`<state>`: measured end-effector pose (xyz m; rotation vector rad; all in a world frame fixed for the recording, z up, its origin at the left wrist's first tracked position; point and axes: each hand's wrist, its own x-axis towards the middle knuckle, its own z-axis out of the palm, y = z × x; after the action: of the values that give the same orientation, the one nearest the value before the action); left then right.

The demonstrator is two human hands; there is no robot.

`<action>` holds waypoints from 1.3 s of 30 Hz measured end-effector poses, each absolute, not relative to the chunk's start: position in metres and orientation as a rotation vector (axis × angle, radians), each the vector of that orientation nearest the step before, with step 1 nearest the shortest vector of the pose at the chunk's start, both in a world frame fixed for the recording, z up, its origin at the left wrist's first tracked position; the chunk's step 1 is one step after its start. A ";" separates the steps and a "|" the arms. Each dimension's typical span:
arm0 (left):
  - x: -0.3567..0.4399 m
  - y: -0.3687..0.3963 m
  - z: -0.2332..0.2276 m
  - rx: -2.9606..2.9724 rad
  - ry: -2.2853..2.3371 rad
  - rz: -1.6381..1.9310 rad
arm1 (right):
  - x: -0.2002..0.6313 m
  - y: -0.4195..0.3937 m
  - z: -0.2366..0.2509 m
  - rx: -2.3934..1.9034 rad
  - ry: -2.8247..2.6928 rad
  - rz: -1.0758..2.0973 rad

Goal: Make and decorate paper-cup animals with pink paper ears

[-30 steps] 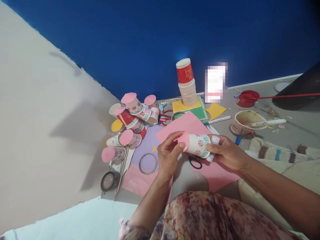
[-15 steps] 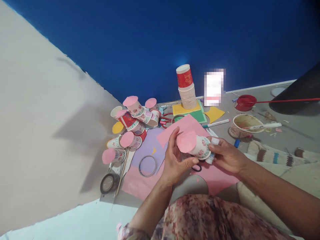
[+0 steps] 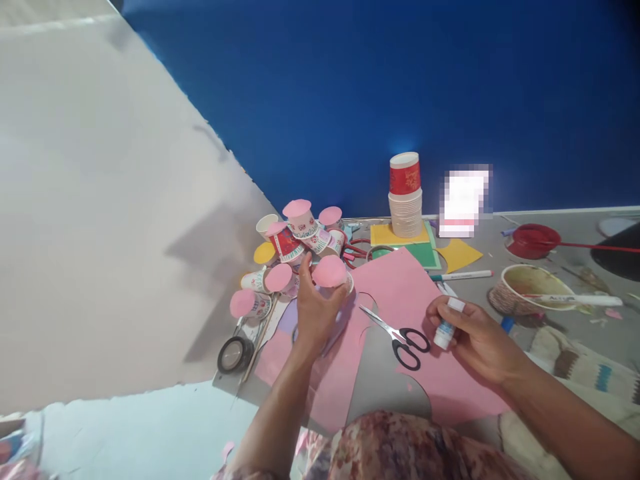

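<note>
My left hand (image 3: 320,307) is closed round a paper cup (image 3: 330,272) topped with a pink paper disc, beside a group of decorated cups. Several of those, such as a cup (image 3: 300,219) at the top of the pile, carry pink discs too. My right hand (image 3: 475,337) grips a small white glue stick (image 3: 445,327). Between my hands, black-handled scissors (image 3: 400,333) lie partly open on the pink paper (image 3: 400,280), which has curved pieces cut out of it.
A tall stack of paper cups (image 3: 406,213) stands at the back on yellow and green paper. To the right are a red container (image 3: 533,241), a wrapped bowl (image 3: 520,303) with a marker across it, and a striped cloth (image 3: 575,357). Black tape (image 3: 234,355) lies front left.
My left hand has carried the cup left, away from my right hand, to the grouped cups. The right hand keeps the glue stick. The scissors are now uncovered, and the view has shifted.
</note>
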<state>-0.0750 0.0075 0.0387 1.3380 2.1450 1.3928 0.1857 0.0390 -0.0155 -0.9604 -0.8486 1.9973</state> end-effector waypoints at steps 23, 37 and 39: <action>-0.111 -0.019 -0.008 1.907 2.294 0.927 | 0.191 0.041 -0.022 -1.070 -0.874 1.958; -0.107 -0.015 0.000 1.771 2.253 0.951 | 0.193 0.041 -0.023 -1.065 -0.880 1.989; -0.105 -0.011 0.004 1.756 2.235 0.954 | 0.193 0.041 -0.022 -1.057 -0.897 1.988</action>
<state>-0.1045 -0.0112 0.0045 1.7561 2.2352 0.9541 0.1929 0.0408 -0.0216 -1.0567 -0.8969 1.9884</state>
